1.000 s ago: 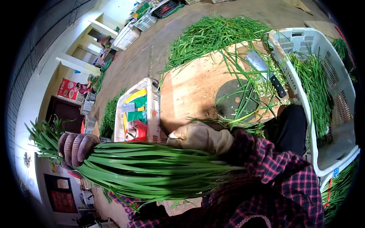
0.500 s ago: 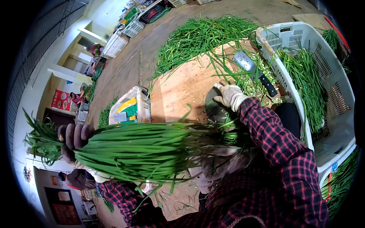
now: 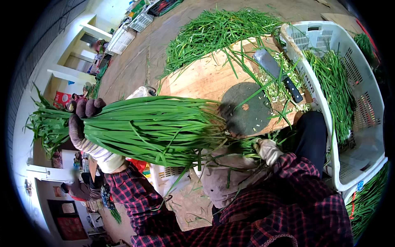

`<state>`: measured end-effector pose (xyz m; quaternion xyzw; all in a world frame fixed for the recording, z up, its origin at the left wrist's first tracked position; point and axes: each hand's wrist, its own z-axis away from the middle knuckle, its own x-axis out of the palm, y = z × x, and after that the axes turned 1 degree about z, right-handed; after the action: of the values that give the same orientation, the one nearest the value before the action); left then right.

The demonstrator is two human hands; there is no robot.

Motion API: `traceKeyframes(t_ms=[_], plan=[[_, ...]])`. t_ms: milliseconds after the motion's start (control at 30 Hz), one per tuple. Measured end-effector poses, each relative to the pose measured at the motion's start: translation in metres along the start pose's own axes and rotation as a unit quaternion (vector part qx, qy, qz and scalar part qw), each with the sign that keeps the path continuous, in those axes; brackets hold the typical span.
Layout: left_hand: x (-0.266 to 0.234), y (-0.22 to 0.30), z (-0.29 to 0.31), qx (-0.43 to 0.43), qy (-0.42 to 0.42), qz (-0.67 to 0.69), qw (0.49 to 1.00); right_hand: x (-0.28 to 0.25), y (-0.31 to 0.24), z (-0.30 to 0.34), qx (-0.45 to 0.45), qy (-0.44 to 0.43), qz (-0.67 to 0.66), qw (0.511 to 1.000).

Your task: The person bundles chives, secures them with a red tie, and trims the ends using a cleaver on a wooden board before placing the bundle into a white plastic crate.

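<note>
My gloved left hand (image 3: 86, 111) is closed around the leafy part of a large bunch of garlic chives (image 3: 148, 127). The bunch lies sideways, its root ends pointing right over the board's near edge. My right hand (image 3: 268, 151), in a whitish glove, is low over my lap beside loose chives (image 3: 247, 145); its fingertips are hidden among them. A dark round disc (image 3: 247, 113) rests on the wooden board (image 3: 193, 84). Beyond it lies a cleaver (image 3: 267, 61) with a black handle, on cut pale stem ends (image 3: 284, 61).
A heap of chives (image 3: 218, 33) covers the board's far side. To the right stands a big white plastic crate (image 3: 329, 127) holding more chives (image 3: 333, 90). Partly behind the bunch is a smaller white basket (image 3: 164, 177). Crates (image 3: 121, 39) and a person (image 3: 84, 189) are farther left.
My right hand has moved from the disc down toward my lap, uncovering the disc. The chive bunch in my left hand has risen toward the board.
</note>
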<state>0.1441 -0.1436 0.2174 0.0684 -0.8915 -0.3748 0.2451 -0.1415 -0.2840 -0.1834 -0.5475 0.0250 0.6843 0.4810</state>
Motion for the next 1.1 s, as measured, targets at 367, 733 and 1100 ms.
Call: traceKeyframes(t_ms=[367, 733, 1100], plan=[[0.023, -0.014, -0.006, -0.058, 0.086, 0.128, 0.986, -0.138, -0.045, 0.014, -0.177, 0.043, -0.683, 0.707], [0.033, 0.003, -0.048, -0.091, 0.243, -0.131, 0.957, -0.127, -0.100, 0.057, -0.162, -0.208, -0.818, 0.511], [0.049, 0.015, -0.069, -0.086, 0.227, -0.136, 0.960, -0.151, -0.100, 0.074, -0.171, 0.055, -0.677, 0.714]])
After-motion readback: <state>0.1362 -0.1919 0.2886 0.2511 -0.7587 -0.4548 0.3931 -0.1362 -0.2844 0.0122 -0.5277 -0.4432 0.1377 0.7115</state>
